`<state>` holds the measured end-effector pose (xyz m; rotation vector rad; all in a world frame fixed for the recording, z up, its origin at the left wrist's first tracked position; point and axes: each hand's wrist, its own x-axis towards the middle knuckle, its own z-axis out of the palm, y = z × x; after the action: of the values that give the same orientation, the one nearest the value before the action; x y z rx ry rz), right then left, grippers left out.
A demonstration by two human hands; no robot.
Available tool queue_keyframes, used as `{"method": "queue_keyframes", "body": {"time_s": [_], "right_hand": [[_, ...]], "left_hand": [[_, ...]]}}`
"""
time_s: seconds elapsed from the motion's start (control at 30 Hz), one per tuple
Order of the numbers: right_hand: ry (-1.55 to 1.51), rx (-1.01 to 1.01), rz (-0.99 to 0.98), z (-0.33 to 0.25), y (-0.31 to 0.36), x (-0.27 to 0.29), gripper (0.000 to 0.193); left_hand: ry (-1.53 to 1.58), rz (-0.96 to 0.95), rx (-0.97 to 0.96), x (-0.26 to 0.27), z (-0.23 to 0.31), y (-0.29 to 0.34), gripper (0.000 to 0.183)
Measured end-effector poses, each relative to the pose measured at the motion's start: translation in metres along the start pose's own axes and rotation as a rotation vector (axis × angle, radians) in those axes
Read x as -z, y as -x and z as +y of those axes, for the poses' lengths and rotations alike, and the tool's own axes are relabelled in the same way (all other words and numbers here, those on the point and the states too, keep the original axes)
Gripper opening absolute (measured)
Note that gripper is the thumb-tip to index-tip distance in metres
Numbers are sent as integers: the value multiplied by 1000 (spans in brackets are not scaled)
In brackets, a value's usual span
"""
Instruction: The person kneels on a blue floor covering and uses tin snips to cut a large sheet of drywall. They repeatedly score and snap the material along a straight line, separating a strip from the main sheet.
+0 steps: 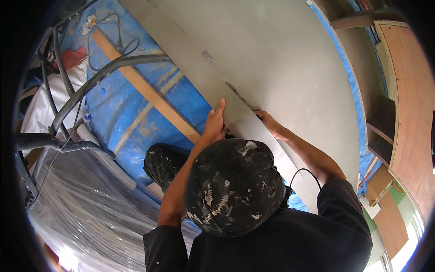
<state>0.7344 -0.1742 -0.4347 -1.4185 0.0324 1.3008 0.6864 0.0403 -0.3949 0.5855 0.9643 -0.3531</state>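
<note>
A large grey-beige board spans the middle and right of the view. At the board's left edge my left hand grips it, thumb lying on top and the other fingers going out of sight under the edge. A dark slit runs through the board, setting off a narrow strip along that left edge. At the slit's near end my right hand is closed, with a small dark thing at its fingertips that I cannot make out. The black cap, spattered with pale paint, hides part of the board nearest me.
Blue sheeting covers the floor to the left, with a wooden batten across it. Thick dark hoses and clear plastic sheeting lie at the left. A thin black cord loops by my right forearm. Wooden shelving stands at right.
</note>
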Motion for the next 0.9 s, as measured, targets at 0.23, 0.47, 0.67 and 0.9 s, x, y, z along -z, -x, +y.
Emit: {"method": "queue_keyframes", "body": {"time_s": [0.23,0.47,0.67,0.9], "right_hand": [[29,-13,-47,-10,-3,4,34],[127,-41,64,-9,-4,3,25],[246,14,18,-25,-7,8,22],[188,-25,-14,-29,-12,7,22]], "left_hand": [[-47,3,15,4,0,1,43],[-38,-22,9,5,-2,-2,42],[-5,-35,6,6,-3,0,45],[-43,-13,-63,3,-5,0,42]]}}
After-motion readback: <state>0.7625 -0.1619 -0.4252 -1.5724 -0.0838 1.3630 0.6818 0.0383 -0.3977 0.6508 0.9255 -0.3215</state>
